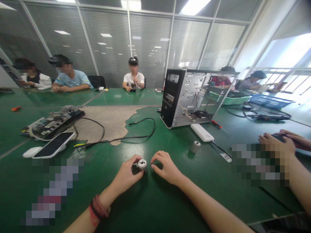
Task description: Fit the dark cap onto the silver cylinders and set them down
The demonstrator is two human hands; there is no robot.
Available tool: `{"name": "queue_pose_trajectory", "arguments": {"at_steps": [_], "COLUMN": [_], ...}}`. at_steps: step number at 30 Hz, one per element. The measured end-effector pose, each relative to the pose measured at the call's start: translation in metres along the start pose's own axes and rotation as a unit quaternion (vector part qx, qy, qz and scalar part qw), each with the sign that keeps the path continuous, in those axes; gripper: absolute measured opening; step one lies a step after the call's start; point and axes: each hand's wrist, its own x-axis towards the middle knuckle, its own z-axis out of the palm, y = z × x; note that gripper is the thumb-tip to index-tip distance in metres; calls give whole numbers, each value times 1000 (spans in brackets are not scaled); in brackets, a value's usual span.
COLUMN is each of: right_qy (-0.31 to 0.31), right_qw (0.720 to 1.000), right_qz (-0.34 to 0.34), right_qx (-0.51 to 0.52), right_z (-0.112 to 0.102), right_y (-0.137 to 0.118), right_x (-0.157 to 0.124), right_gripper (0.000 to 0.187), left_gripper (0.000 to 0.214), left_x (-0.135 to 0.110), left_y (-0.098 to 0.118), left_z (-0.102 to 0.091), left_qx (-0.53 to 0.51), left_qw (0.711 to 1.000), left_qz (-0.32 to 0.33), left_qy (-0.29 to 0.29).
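Near edge, middle of the green table (pixel 150 207): both of the person's hands meet around a small grey round part (pixel 142 164), which sits low over the table surface, well in from every corner.
Left hand (pixel 127 174): fingers curled closed on the left side of the round part, thumb and forefinger pinching it; the wrist wears a red beaded band (pixel 98 208).
Round part: pale grey, disc-like with dark holes in its face; whether it rests on the table or is lifted just clear I cannot tell from this view.
Right hand (pixel 166 168): fingers bent and nearly closed, fingertips touching or just beside the right side of the part; it seems to steady rather than carry.
Risk, slip: the pinch is narrow and held on the rim only, so the part may roll off toward the near edge if either hand loosens.
Risk, mix-up: a second grey cylinder (pixel 195 146) stands loose, near the right hand, and a knock from the forearm could send it rolling.
Risk, snag: a black cable (pixel 136 129) loops across the table beyond the hands; a far reach could catch it.
Far right edge: another person's hands (pixel 279 142) work apart from these.
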Motion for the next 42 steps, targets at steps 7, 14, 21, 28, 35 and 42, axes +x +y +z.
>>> {"name": "queue_pose_trajectory", "arguments": {"at_steps": [7,14,21,28,35,42], "right_qy": [-88,-106,-118,-92,-80,-97], "right_qw": [996,994,993,995,996,992], "right_qz": [-9,3,-11,-32,-41,-54], "right_qx": [-10,-1,-8,24,17,57], "right_z": [6,3,4,10,18,16], "right_y": [6,6,3,-2,-11,-19], "right_x": [-1,-2,-2,3,6,3], "right_gripper": [14,25,44,58,47,33], "left_gripper": [24,26,33,19,13,15], "left_x": [0,1,3,4,3,3], "left_y": [0,-1,-10,-19,-19,-19], "left_z": [1,1,-8,-19,-20,-19], "left_qx": [-7,2,24,80,114,121], "left_qw": [1000,999,997,991,987,983], "left_qz": [-17,-18,15,60,71,92], "left_qy": [-18,-29,-71,-84,-86,-106]}}
